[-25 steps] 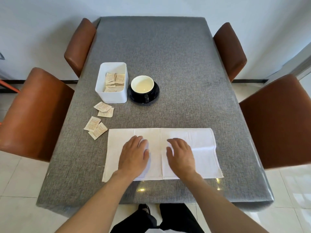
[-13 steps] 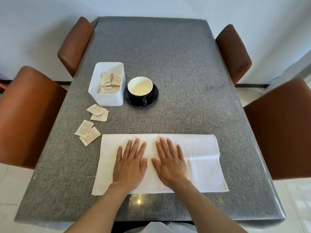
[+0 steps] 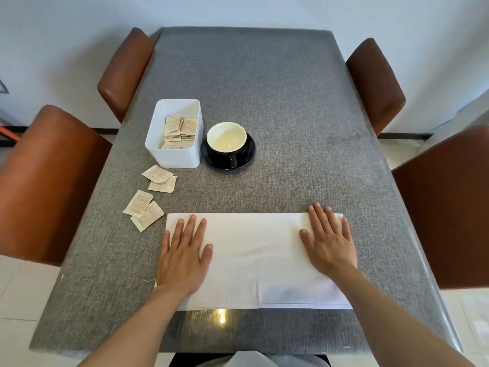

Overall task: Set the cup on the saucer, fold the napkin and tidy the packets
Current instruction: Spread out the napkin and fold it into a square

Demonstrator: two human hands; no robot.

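While cup (image 3: pixel 226 139) sits on saucer (image 3: pixel 247 157) mid-table, your left hand (image 3: pixel 184 256) and right hand (image 3: pixel 328 241) press flat, fingers straight, on napkin (image 3: pixel 254 260) ends at near edge; loose packets (image 3: pixel 150 198) toward left edge.

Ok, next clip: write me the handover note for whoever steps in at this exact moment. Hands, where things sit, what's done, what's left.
Hands: left hand and right hand lie flat, fingers straight, one on each end of the white napkin.
Things: the cup sits on the black saucer, beside the white box. Some packets lie inside the box; four loose packets lie on the table in front of it, left of the napkin.
Done: cup on saucer; napkin lies as a smooth, wide rectangle.
Left: any further napkin folds, then gather the loose packets, probably into the box.
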